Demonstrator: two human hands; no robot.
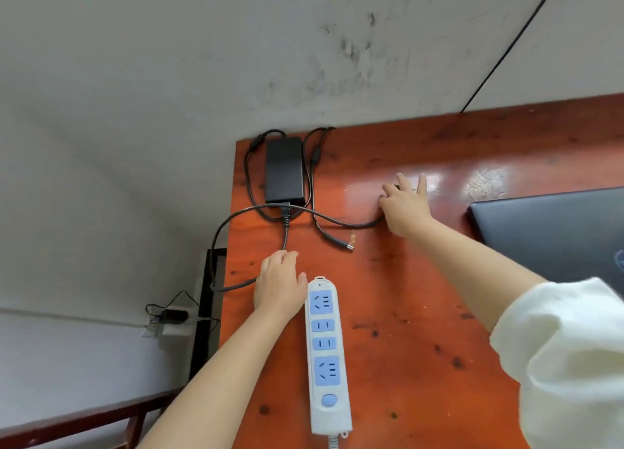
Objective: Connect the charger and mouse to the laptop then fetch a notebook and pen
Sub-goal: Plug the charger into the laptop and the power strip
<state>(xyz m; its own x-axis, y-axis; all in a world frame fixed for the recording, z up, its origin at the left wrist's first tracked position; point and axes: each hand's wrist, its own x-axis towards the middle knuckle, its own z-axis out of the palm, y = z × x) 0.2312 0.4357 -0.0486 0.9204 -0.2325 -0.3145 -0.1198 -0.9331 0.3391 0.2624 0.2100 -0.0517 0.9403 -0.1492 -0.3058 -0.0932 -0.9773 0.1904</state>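
Charger: the black power brick [283, 170] lies at the far left corner of the red wooden desk [422, 313], with its thin cables looped around it.
Barrel plug: the end for the laptop, the barrel plug [339, 241], lies free on the desk between the two hands, and nothing holds it.
Laptop: the dark laptop [553, 232] is closed and lies at the right edge, well apart from the brick.
Power strip: a white power strip [326, 354] with blue sockets lies near, just right of the left hand; all its sockets are free.
Left hand: the left hand [278, 281] lies palm down over the thicker cable, fingers curled a little; whether it grips the cable, I cannot tell.
Right hand: the right hand [403, 202] reaches far, fingers spread and partly bent over something small and dark where a cable ends; a firm hold is not visible.
Mouse, notebook, pen: not in view.
Step in hand: I judge the person is gathering the charger cables.
How to do it well: free the loops first, bring the mains plug to the strip, then carry the barrel plug to the laptop without dragging the brick off the corner.
Writing: no brand or label is readable; the laptop logo is cut off at the edge.
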